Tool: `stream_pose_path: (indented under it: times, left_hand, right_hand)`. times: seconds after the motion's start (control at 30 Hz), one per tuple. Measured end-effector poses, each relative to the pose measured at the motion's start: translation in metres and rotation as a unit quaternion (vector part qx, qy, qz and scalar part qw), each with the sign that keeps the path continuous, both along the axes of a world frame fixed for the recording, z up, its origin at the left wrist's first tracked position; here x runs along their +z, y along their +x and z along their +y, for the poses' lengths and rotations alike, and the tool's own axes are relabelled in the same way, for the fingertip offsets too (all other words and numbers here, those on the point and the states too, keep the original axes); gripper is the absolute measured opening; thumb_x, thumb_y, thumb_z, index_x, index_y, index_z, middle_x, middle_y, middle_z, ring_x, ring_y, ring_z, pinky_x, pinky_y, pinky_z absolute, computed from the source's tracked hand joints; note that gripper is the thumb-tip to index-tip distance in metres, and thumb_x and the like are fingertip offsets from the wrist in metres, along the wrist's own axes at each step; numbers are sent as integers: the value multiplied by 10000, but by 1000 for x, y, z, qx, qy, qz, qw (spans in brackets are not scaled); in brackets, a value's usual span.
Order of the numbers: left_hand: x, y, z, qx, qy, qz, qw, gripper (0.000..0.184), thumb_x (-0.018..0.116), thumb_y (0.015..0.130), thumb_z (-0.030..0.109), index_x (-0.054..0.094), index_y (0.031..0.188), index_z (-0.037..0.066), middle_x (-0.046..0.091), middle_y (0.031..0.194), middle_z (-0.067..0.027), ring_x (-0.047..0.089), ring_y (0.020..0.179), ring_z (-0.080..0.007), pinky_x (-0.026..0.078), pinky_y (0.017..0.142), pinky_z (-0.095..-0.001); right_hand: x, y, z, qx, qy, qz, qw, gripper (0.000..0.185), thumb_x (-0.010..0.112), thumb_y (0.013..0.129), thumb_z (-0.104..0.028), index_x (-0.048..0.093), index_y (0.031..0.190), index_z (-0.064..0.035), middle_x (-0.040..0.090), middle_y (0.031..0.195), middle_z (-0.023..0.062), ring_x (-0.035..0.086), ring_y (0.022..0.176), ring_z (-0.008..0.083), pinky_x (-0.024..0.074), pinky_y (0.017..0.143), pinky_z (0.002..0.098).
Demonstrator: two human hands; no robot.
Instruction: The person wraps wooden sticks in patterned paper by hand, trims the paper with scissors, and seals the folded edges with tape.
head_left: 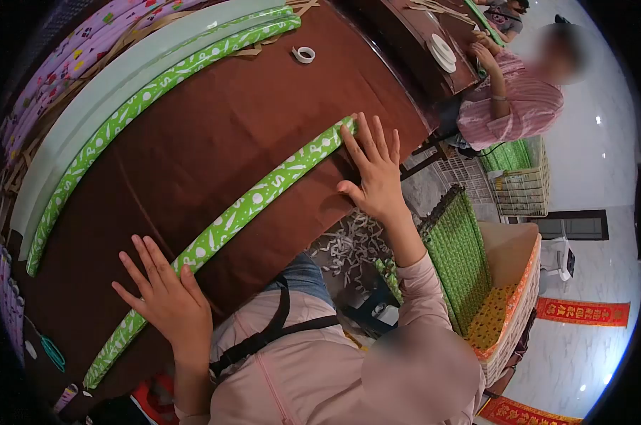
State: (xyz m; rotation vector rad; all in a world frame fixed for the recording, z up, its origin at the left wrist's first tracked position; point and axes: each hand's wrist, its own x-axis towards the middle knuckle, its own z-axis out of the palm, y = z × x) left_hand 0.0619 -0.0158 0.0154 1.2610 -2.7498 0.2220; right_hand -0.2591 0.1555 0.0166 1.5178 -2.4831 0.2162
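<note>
A long green roll with white printed shapes (pixel 253 197) lies across the brown-covered table (pixel 214 120) in front of me. Near its lower end, my left hand (pixel 166 292) rests over it with fingers spread. At the upper end, my right hand (pixel 375 170) touches the roll with its fingertips, the fingers stretched out and the thumb apart. Neither hand is wrapped round it. A second green printed roll (pixel 132 110) lies farther off, alongside a pale green strip (pixel 65 145).
A white tape roll (pixel 304 54) sits on the far side. Teal-handled scissors (pixel 52 353) lie at the left edge. Purple printed rolls (pixel 51 92) line the back. A co-worker in a pink striped shirt (pixel 512 113) sits at right. A basket of green rolls (pixel 504 283) stands beside curled paper scraps (pixel 352 244).
</note>
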Motion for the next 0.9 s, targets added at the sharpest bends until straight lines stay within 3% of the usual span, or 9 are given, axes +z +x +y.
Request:
stream_pose_path:
  times: [0.2, 0.33, 0.43, 0.53, 0.67, 0.73, 0.8, 0.9]
  left_hand:
    - [0, 0, 1, 3, -1, -1, 1000, 556, 355, 1022, 279, 318, 1503, 3, 292, 1587, -111, 227, 1470, -356, 106, 1156, -601]
    - [0, 0, 1, 3, -4, -2, 1000, 556, 350, 1023, 282, 320, 1502, 3, 292, 1587, -112, 230, 1469, -356, 107, 1156, -601]
    - [1, 0, 1, 2, -7, -6, 1000, 556, 348, 1023, 284, 320, 1503, 4, 292, 1587, -112, 231, 1468, -355, 104, 1156, -602]
    - [1, -1, 1, 7, -2, -6, 1000, 558, 346, 1023, 287, 318, 1504, 4, 291, 1587, -113, 230, 1468, -361, 100, 1154, -607]
    - [4, -3, 1, -1, 8, 13, 1000, 576, 375, 1014, 295, 309, 1504, -1, 294, 1583, -127, 225, 1465, -380, 91, 1150, -618]
    - [4, -3, 1, 3, 10, 12, 1000, 580, 382, 1012, 299, 311, 1502, -2, 296, 1583, -128, 225, 1466, -381, 90, 1149, -620]
    - [4, -3, 0, 3, 15, 18, 1000, 595, 400, 1008, 324, 318, 1499, -2, 300, 1581, -128, 225, 1466, -380, 87, 1146, -626]
    - [6, -4, -1, 6, 16, 11, 1000, 606, 407, 1009, 347, 319, 1498, 1, 306, 1578, -127, 230, 1465, -378, 95, 1144, -628]
  right_hand:
    - [-4, -8, 5, -52, -36, 0, 998, 869, 366, 872, -760, 361, 1518, -179, 253, 1598, 114, 178, 1488, 326, 82, 1186, 540]
    - [-14, -26, 9, -112, -102, -2, 988, 656, 475, 988, -468, 351, 1505, -84, 287, 1581, 132, 229, 1470, 338, 135, 1184, 519]
    - [-8, -28, 1, -97, -179, -68, 977, 645, 482, 997, -427, 328, 1511, -70, 293, 1577, 140, 235, 1467, 340, 145, 1184, 509]
    - [-4, -15, -17, -92, -153, -61, 982, 671, 537, 980, -371, 289, 1525, -67, 285, 1579, 148, 229, 1471, 335, 146, 1185, 505]
    - [8, 16, -46, -11, -179, -94, 979, 760, 590, 936, -403, 282, 1511, -13, 283, 1570, 183, 224, 1468, 362, 163, 1174, 522]
    - [16, 50, -62, 88, -165, -133, 973, 790, 571, 922, -479, 299, 1510, -28, 282, 1573, 173, 231, 1466, 356, 166, 1173, 521]
    - [16, 89, -73, 180, -45, -79, 979, 897, 499, 844, -680, 355, 1504, -90, 296, 1575, 143, 250, 1464, 347, 159, 1176, 525]
    - [7, 128, -79, 278, -30, -120, 953, 882, 487, 806, -723, 410, 1484, -165, 349, 1559, 78, 293, 1455, 273, 164, 1172, 543]
